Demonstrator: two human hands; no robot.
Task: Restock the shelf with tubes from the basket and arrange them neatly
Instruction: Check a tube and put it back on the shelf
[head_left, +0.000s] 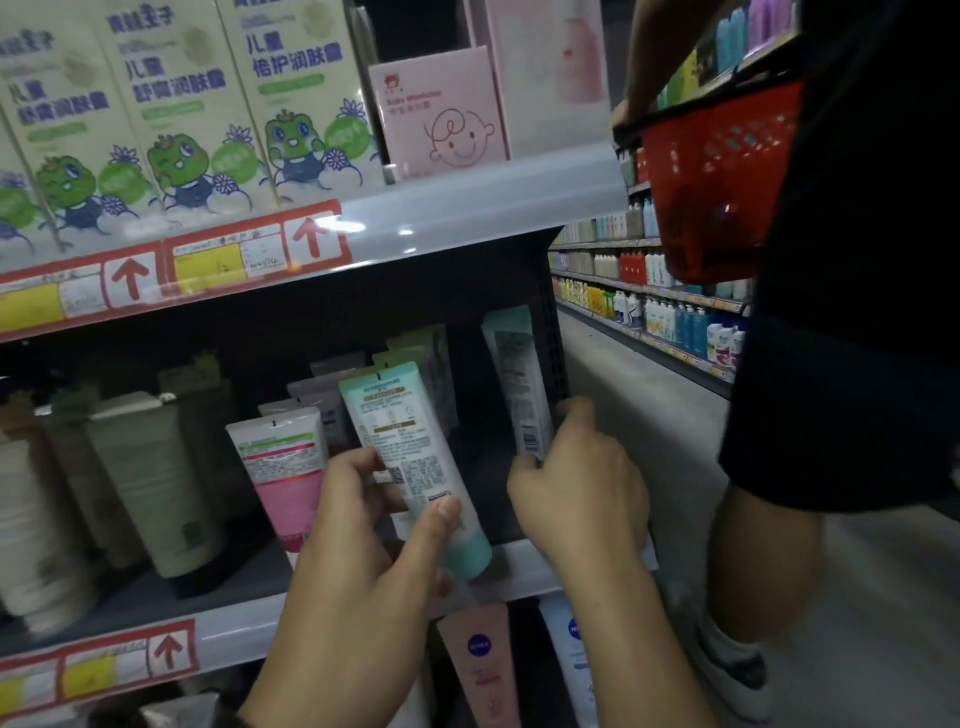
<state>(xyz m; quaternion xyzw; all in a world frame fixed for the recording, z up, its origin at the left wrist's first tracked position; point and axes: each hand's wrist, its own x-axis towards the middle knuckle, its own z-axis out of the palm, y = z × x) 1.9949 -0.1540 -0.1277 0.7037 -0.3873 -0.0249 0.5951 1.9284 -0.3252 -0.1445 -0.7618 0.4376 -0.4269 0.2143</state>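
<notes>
a dim shop aisle, with far racks of bottles running down the right side. up close stands a shelf edged with red arrow price tags. at the right a second person in dark shorts holds a red basket up high, well apart from the shelf; what lies in it cannot be made out. on the tier above are tall frog boxes and a pink box. olive tubes stand in rows at the shelf's left, a pink tube beside them. the left hand grips a teal tube near its cap, thumb across the front and fingers curled behind; it tilts, cap down over the shelf's front edge. the right hand pinches the lower end of a pale tube, which stands nearly upright at the shelf's right end, close by the side panel. a gap lies between the two tubes. nivea tubes show on the tier below.
</notes>
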